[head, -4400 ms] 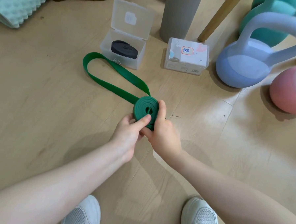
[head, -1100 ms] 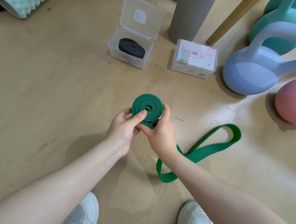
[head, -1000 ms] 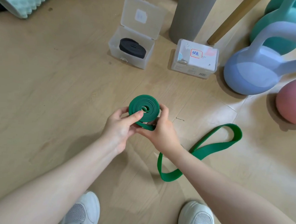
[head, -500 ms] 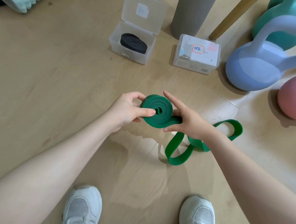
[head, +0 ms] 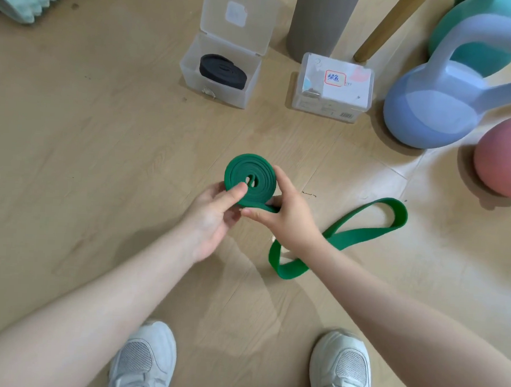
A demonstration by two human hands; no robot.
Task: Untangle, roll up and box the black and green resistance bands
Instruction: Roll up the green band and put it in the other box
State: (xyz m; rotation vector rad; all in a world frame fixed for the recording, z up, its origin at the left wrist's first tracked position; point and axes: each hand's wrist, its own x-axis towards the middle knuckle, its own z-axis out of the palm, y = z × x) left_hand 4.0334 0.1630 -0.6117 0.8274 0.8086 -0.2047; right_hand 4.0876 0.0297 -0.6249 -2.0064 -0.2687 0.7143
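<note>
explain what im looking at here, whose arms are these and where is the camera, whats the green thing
No machine here: a person wears a camera on the head, looking down at their own arms and white shoes. The left hand and right hand both grip a green resistance band, partly wound into a coil; its loose tail lies on the wooden floor. Farther away, an open clear box holds a rolled black band; beside it sits a closed labelled box. At the right are kettlebells, the blue kettlebell nearest.
</note>
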